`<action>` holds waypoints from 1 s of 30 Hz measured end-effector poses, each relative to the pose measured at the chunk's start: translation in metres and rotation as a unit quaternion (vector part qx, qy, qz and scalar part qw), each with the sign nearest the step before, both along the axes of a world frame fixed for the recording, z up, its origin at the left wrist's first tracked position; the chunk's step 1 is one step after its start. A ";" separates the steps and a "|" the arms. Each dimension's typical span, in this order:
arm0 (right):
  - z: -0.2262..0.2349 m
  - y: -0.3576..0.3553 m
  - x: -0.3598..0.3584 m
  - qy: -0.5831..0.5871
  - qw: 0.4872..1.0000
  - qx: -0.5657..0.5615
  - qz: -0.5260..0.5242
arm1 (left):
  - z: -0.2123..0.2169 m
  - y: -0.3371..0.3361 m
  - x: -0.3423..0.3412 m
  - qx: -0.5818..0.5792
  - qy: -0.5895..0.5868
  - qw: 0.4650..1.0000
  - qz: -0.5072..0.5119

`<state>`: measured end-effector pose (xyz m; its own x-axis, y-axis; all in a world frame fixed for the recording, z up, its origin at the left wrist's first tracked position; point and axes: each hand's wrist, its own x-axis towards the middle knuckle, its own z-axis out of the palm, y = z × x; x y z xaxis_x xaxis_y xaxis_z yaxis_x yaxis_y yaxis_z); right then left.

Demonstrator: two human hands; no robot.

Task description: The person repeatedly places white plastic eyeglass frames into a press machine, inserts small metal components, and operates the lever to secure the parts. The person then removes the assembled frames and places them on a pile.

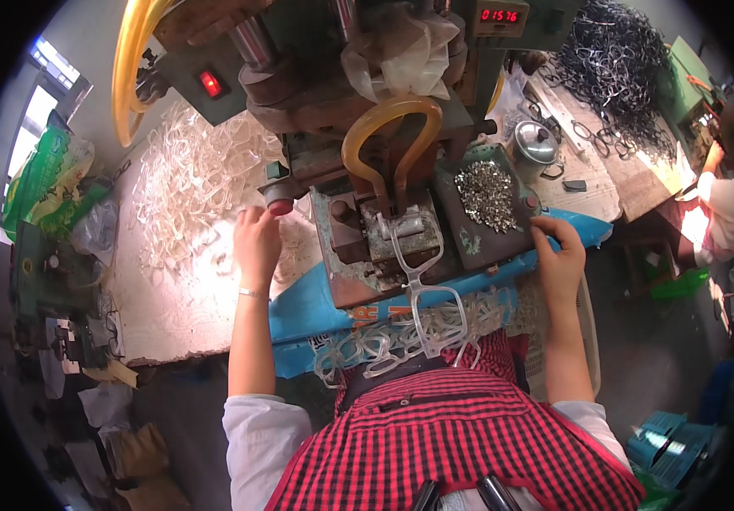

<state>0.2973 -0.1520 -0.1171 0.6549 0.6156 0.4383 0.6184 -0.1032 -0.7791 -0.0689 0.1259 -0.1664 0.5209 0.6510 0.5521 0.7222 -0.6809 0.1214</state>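
My left hand (256, 244) is beside a red push button (280, 207) on the left of a green press, its thumb side against or very near the button. Its fingers are loosely bent, with nothing seen in them. My right hand (559, 247) is at the right edge of a dark metal tray (469, 247), just below another reddish button (531, 203). Those fingers are bent and slightly apart, and I see nothing held. Between the hands, a clear eyeglass frame (439, 319) hangs toward me, its upper end on the press's small metal block (401, 228).
Small metal parts (486, 196) fill part of the tray. Clear frames (201, 187) heap at left; more clear frames (375, 345) lie on blue sheeting (307, 307) before me. A yellow hose (392, 106) loops over the press. Dark frames (614, 60) and another person (729, 209) are at right.
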 end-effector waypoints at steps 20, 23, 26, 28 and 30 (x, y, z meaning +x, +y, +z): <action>0.072 0.093 -0.095 0.265 0.919 0.069 0.284 | 0.059 -0.096 0.015 -0.226 -0.627 0.738 -0.105; 0.077 0.093 -0.100 0.332 0.885 0.076 0.317 | 0.139 -0.119 0.043 -0.162 -0.622 0.699 -0.312; 0.080 0.095 -0.110 0.408 0.845 0.107 0.330 | 0.163 -0.107 0.059 -0.119 -0.569 0.747 -0.323; 0.080 0.093 -0.115 0.404 0.852 0.110 0.314 | 0.167 -0.105 0.074 -0.116 -0.610 0.725 -0.298; 0.085 0.084 -0.118 0.402 0.852 0.117 0.313 | 0.171 -0.114 0.070 -0.079 -0.546 0.776 -0.306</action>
